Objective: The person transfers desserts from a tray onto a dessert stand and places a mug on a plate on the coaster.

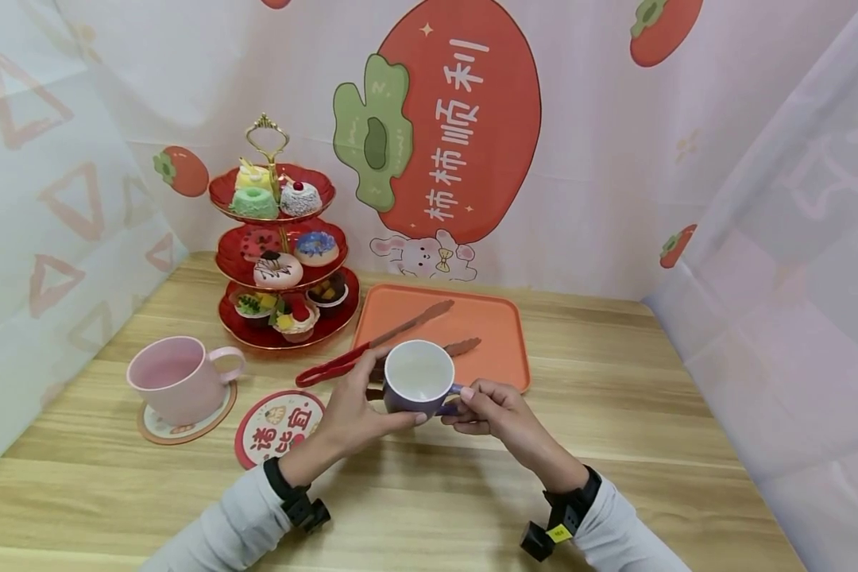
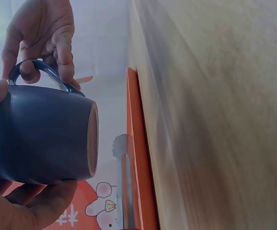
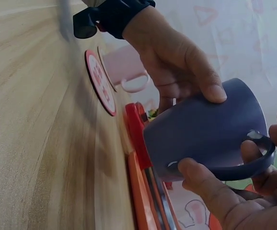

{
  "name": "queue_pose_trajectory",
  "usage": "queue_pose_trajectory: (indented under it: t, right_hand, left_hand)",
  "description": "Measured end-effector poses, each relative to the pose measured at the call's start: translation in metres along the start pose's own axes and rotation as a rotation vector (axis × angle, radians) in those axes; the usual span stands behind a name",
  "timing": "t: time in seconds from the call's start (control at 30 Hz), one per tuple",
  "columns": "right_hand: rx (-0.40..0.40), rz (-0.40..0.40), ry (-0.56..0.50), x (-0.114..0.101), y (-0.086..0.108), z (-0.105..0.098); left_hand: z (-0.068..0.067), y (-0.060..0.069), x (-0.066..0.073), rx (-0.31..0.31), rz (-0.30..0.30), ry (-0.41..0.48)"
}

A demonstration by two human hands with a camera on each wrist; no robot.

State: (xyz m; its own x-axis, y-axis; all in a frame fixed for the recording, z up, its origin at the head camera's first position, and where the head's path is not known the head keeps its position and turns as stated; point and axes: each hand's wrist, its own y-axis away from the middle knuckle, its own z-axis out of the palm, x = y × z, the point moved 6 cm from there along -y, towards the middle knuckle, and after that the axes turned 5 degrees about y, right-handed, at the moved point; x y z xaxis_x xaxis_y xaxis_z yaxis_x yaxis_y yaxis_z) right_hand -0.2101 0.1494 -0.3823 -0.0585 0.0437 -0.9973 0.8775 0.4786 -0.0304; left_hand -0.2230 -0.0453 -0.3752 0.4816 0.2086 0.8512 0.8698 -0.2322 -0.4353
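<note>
A dark blue mug (image 1: 419, 377) with a white inside is held up off the table between both hands. My left hand (image 1: 357, 413) grips its body, thumb on the near side and fingers round the far side. On the right, my right hand (image 1: 499, 417) pinches the mug's handle. The left wrist view shows the dark mug (image 2: 38, 134) lying sideways in the picture, its base toward the wooden table. In the right wrist view the handle (image 3: 241, 171) has fingers through and against it. Left of my left hand, a round red-rimmed coaster (image 1: 275, 425) lies partly hidden by the wrist.
Behind the mug, red-handled tongs (image 1: 411, 322) lie across an orange tray (image 1: 489, 318). A pink mug (image 1: 186, 389) sits on another coaster (image 1: 175, 433) at left. A three-tier red stand (image 1: 286, 338) of cakes and doughnuts rises at back left. Printed cloth (image 1: 579, 199) encloses the table.
</note>
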Motion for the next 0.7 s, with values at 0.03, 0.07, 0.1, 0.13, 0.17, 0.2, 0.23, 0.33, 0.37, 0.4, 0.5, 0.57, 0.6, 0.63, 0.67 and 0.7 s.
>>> queue_pose_trajectory:
  t: [0.03, 0.07, 0.1, 0.13, 0.17, 0.2, 0.23, 0.33, 0.37, 0.4, 0.5, 0.57, 0.6, 0.63, 0.67, 0.7]
  right_hand:
    - [-0.003, -0.003, -0.002, 0.001, -0.001, 0.0]
    - [-0.005, -0.007, -0.004, 0.002, -0.001, 0.0]
    - [-0.006, -0.009, -0.004, 0.002, -0.002, -0.001]
    - [-0.006, -0.011, -0.004, 0.003, -0.002, -0.002]
    - [-0.008, -0.018, 0.0, 0.003, -0.002, -0.002]
    - [-0.008, -0.022, 0.006, 0.004, -0.002, -0.003]
    - [-0.008, -0.023, 0.019, 0.004, -0.001, -0.004]
    - [-0.003, -0.026, 0.081, 0.006, 0.0, -0.01]
    - [-0.001, -0.026, 0.112, 0.008, 0.001, -0.012]
    - [0.002, -0.024, 0.148, 0.009, 0.001, -0.014]
    - [0.005, -0.036, 0.258, 0.012, 0.004, -0.02]
    - [0.001, -0.046, 0.325, 0.013, 0.005, -0.023]
    - [-0.002, -0.053, 0.356, 0.013, 0.005, -0.024]
    - [-0.004, -0.06, 0.389, 0.013, 0.005, -0.025]
    - [-0.005, -0.069, 0.43, 0.013, 0.006, -0.026]
    - [-0.006, -0.079, 0.475, 0.012, 0.006, -0.026]
  left_hand:
    - [-0.002, 0.0, 0.0, 0.006, 0.002, -0.004]
    - [-0.003, 0.0, 0.0, 0.009, 0.001, -0.007]
    - [-0.005, 0.0, 0.0, 0.011, -0.001, -0.008]
    - [-0.006, 0.0, -0.001, 0.012, -0.004, -0.007]
    - [-0.007, 0.0, -0.001, 0.013, -0.007, -0.006]
    - [-0.009, 0.0, -0.001, 0.015, -0.011, -0.006]
    - [-0.009, 0.0, -0.001, 0.016, -0.015, -0.002]
    - [-0.012, 0.001, -0.003, 0.029, -0.022, 0.004]
    - [-0.014, 0.002, -0.003, 0.035, -0.022, 0.005]
    - [-0.015, 0.002, -0.004, 0.039, -0.022, 0.006]
    - [-0.018, 0.004, -0.007, 0.04, -0.03, 0.004]
    - [-0.02, 0.006, -0.009, 0.04, -0.041, 0.001]
    - [-0.021, 0.007, -0.01, 0.04, -0.049, 0.0]
    - [-0.022, 0.007, -0.011, 0.039, -0.057, -0.004]
    - [-0.023, 0.008, -0.012, 0.038, -0.064, -0.008]
    - [-0.024, 0.009, -0.012, 0.039, -0.07, -0.011]
